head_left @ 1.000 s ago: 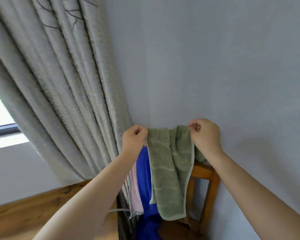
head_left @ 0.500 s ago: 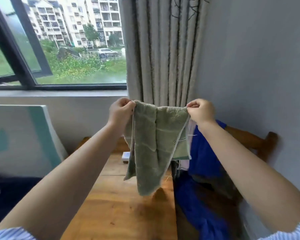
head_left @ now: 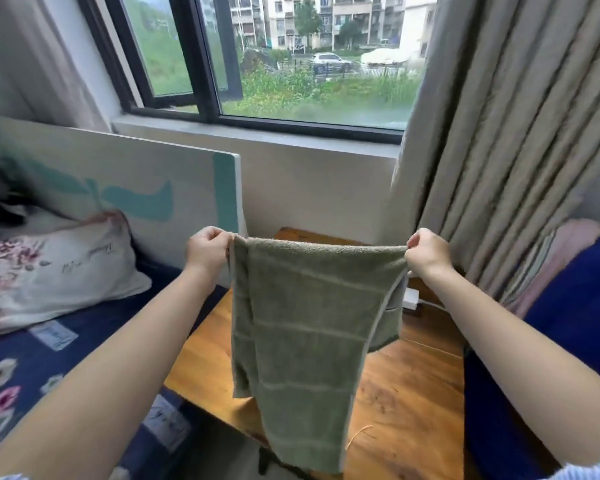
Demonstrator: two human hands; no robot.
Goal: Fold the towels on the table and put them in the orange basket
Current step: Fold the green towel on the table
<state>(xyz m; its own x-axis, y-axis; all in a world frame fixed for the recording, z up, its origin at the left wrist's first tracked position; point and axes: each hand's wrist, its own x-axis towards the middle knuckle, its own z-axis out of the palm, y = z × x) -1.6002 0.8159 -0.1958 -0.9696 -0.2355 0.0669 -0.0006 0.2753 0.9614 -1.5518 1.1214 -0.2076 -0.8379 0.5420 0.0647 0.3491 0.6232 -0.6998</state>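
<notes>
Green towel (head_left: pixel 302 341) hangs in the air above the wooden surface (head_left: pixel 406 393), stretched along its top edge: left hand (head_left: pixel 207 251) pinches one upper corner, right hand (head_left: pixel 426 252) pinches the other. Soft terry, limp and light by the look; it drapes and bunches down its left side. Corners look like the sound hold; a mid-edge grip would probably let it sag.

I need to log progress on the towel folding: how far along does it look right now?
Nothing looks finished. In hand: the left hand and right hand each pinch a top corner of the green towel, which hangs spread above the wooden table. Left: folding it and putting it in the orange basket, which is not in view.
</notes>
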